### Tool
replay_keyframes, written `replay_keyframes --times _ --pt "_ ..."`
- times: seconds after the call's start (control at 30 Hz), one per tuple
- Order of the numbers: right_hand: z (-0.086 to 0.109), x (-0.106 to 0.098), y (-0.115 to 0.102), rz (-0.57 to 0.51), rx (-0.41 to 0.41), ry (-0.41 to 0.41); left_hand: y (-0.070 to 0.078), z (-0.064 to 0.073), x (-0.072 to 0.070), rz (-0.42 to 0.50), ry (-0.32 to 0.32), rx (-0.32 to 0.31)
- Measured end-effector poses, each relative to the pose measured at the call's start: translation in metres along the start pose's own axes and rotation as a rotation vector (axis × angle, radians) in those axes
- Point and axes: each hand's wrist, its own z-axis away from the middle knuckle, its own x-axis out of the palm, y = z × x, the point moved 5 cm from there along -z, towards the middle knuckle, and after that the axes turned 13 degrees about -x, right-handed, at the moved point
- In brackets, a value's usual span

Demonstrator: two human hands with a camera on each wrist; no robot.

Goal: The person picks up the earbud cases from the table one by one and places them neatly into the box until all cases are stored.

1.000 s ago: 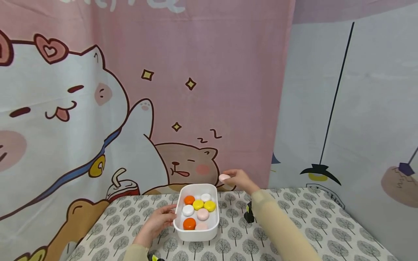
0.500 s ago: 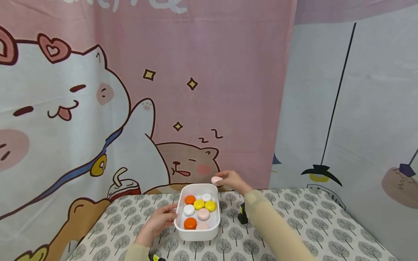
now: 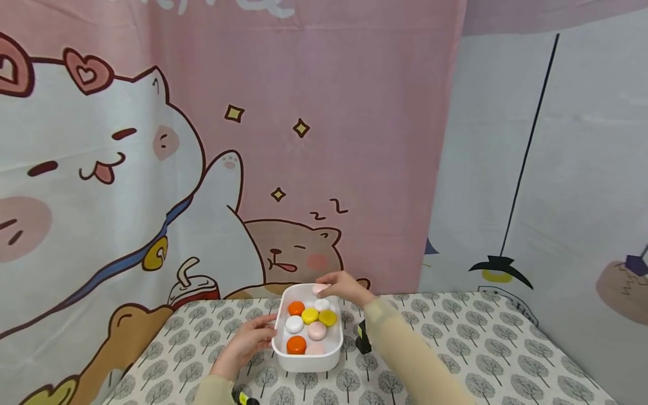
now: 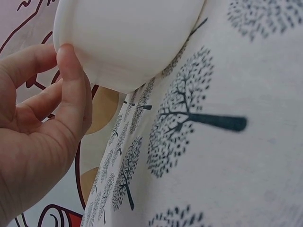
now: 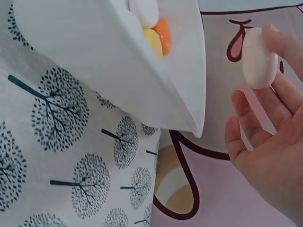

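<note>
A white rectangular tub [image 3: 307, 364] stands on the table and holds several smooth, pebble-shaped discs, among them an orange disc [image 3: 296, 345], a yellow disc [image 3: 310, 316] and a white disc [image 3: 294, 324]. My left hand [image 3: 246, 342] grips the tub's left side; in the left wrist view its thumb and forefinger pinch the wall at the rim. Over the tub's far end, my right hand [image 3: 346, 288] pinches a pale pink disc [image 5: 259, 59] between thumb and fingers. In the right wrist view that disc is apart from the tub, with the lower fingers loosely curled.
A cloth printed with grey trees [image 3: 430, 332] covers the table. Behind it hangs a pink and white curtain [image 3: 374, 169] with cartoon animals. A small black and yellow device [image 3: 363, 337] sits at my right wrist, another [image 3: 245, 398] at my left.
My right hand has moved left with the pale pink disc, from beyond the tub's far right corner to over its far end. The left hand has stayed on the tub.
</note>
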Motion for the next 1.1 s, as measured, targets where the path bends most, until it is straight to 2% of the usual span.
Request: replay_keyframes --times 0.27,0.53,0.77,0.93,1.1 --pt "0.000 0.015 -0.007 0.028 -0.017 -0.069 0.006 0.000 0.000 -0.008 -0.015 0.014" --pt "-0.002 0.029 -0.005 0.075 -0.010 -0.134 0.006 0.000 0.001 -0.008 -0.023 0.022" --pt "-0.003 0.040 -0.007 0.079 -0.056 -0.178 0.005 -0.001 0.001 -0.011 -0.008 0.045" --pt "-0.002 0.047 -0.009 0.075 -0.070 -0.204 0.006 0.002 0.002 0.001 -0.027 0.053" --pt "0.000 0.054 -0.010 0.066 -0.098 -0.230 0.002 0.001 0.001 0.022 -0.035 0.038"
